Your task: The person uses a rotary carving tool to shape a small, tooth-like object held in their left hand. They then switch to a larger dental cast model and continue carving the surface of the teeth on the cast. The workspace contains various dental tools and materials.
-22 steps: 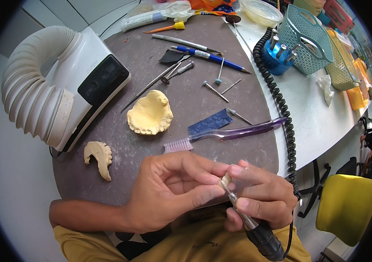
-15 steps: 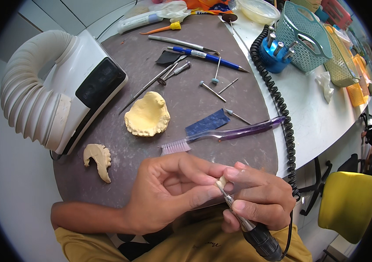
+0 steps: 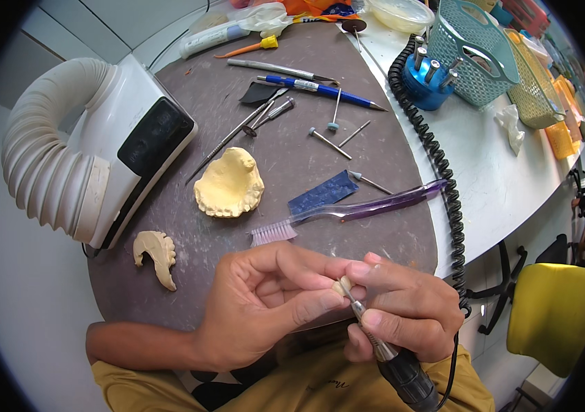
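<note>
Between the thumb and fingers of my left hand [image 3: 275,302] is a small cream tooth-shaped piece, likely a dental crown [image 3: 341,285]. My right hand [image 3: 409,305] grips a dental handpiece [image 3: 392,364] with a metal nose and black body, its tip touching the crown. My right fingertips rest close to the crown too, beside the left ones. Beyond my hands lies a purple toothbrush [image 3: 354,209]. Farther off sits a yellow plaster dental model [image 3: 229,184], and a beige curved piece with teeth [image 3: 157,257] lies at left.
A white machine with a ribbed hose [image 3: 52,147] stands at left. Several rotary bits, a blue pencil [image 3: 327,90] and a blue strip [image 3: 322,192] lie on the brown mat [image 3: 189,288]. A coiled cord [image 3: 436,154], blue bur holder [image 3: 426,86] and baskets [image 3: 474,55] are at right.
The view has shifted slightly. The crown appears turned a little against the handpiece tip; both hands keep their grips.
</note>
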Demonstrator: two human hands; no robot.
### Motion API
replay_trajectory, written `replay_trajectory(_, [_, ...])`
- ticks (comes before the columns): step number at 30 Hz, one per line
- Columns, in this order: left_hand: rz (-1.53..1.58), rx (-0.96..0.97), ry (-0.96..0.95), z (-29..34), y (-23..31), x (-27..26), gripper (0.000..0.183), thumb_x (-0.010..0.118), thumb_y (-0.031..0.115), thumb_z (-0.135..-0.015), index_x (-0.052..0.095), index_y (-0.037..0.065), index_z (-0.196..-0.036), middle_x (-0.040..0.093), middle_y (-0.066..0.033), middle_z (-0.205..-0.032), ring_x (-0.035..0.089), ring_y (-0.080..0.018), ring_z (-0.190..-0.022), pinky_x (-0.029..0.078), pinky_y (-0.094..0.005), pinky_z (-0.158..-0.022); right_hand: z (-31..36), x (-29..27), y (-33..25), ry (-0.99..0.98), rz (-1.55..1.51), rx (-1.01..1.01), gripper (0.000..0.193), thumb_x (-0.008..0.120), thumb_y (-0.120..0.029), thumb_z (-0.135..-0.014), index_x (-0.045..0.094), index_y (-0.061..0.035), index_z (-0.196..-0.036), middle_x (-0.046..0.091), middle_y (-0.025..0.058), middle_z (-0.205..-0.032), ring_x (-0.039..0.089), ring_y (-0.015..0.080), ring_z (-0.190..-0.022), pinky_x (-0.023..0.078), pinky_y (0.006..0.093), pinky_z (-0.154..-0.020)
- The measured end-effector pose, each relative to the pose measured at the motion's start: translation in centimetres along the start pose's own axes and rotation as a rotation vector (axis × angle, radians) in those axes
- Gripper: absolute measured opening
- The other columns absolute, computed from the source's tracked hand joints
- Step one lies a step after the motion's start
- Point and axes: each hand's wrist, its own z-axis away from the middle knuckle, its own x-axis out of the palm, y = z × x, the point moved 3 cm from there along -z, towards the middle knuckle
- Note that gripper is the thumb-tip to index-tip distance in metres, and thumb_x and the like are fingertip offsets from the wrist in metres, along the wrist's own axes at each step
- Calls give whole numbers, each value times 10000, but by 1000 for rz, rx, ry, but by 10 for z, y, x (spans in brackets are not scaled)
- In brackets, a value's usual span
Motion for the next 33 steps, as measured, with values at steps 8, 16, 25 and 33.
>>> replay_trajectory(8, [30,-9,13,1,-2,-1,105,613,-106,-871,592,-52,-958,612,-245,-1154,628,-241,-1085,540,-339,-951,0,-1,1,-33,0,-14,273,759,-87,-807,614,6,-1018,669,144,-888,681,360,-989,592,474,-825])
replay_trajectory(16, [-5,-4,2,1,-2,-2,93,609,-81,-886,593,-57,-974,604,-235,-1167,625,-241,-1089,540,-344,-952,0,1,0,-21,2,-19,283,767,-75,-796,613,1,-1022,667,144,-897,679,356,-996,584,479,-844])
replay_trajectory(25, [11,-14,3,1,-1,-1,87,609,-71,-891,595,-56,-976,604,-233,-1169,627,-238,-1084,547,-341,-941,0,1,0,-13,12,-4,298,771,-78,-792,606,-3,-1028,668,139,-903,682,351,-990,584,480,-846])
replay_trajectory(33, [13,-9,3,0,-2,-2,88,613,-75,-887,594,-56,-971,606,-234,-1157,626,-239,-1085,548,-341,-941,0,1,-1,-17,12,-1,293,768,-84,-797,602,-2,-1025,669,147,-912,684,347,-986,584,482,-845])
